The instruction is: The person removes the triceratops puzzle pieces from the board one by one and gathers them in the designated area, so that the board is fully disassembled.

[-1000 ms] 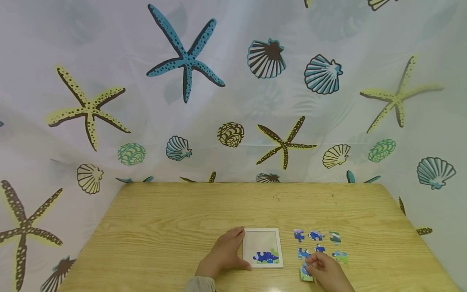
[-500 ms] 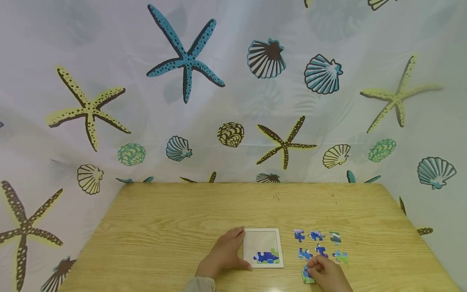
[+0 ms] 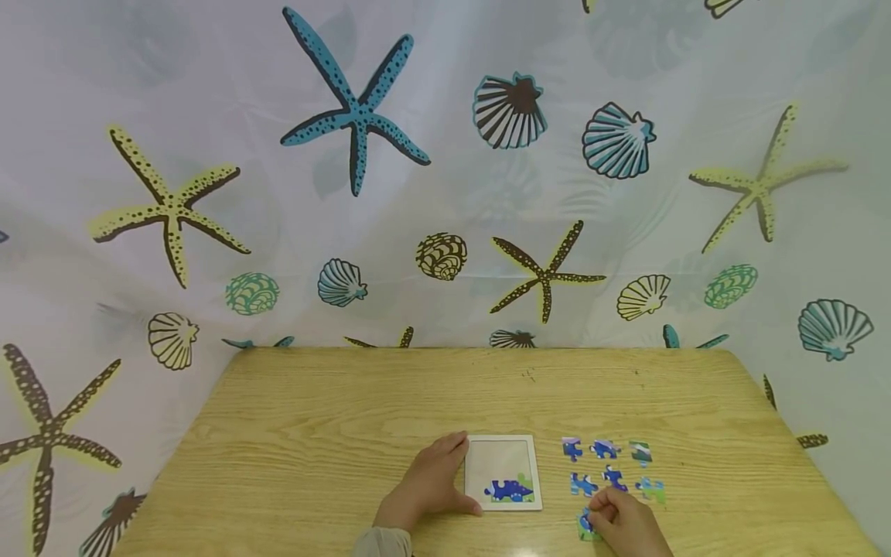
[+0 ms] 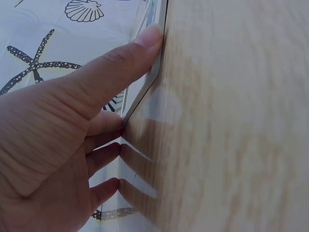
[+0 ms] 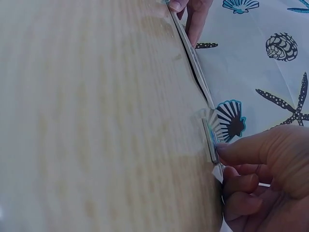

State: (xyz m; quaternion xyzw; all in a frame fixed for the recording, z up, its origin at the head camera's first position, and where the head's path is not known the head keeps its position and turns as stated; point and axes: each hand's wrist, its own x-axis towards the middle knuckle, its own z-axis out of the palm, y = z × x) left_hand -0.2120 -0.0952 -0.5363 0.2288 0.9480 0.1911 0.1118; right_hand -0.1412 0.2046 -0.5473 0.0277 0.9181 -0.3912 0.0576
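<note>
In the head view, my left hand (image 3: 435,476) holds the left side of a square, white-rimmed puzzle tray (image 3: 537,464). Its thumb lies at the near left corner and its fingers at the far left corner. Joined blue and green puzzle pieces (image 3: 511,489) lie in the tray's lower right part. To the right of the tray, my right hand (image 3: 626,520) pinches a blue and green puzzle piece (image 3: 585,527) by its right side, low over the table. The fingertips hide part of that piece. In the right wrist view the thumb presses on the piece (image 5: 209,137).
Several loose pieces lie in two rows beyond the right hand, among them a blue one (image 3: 604,449) and a green one (image 3: 651,489). The wooden table (image 3: 313,433) ends at a white curtain (image 3: 418,201) printed with starfish and shells.
My right hand has shifted slightly down and right, and the piece at its fingertips has moved a little with it, tilting slightly. The left hand and tray have stayed in place.
</note>
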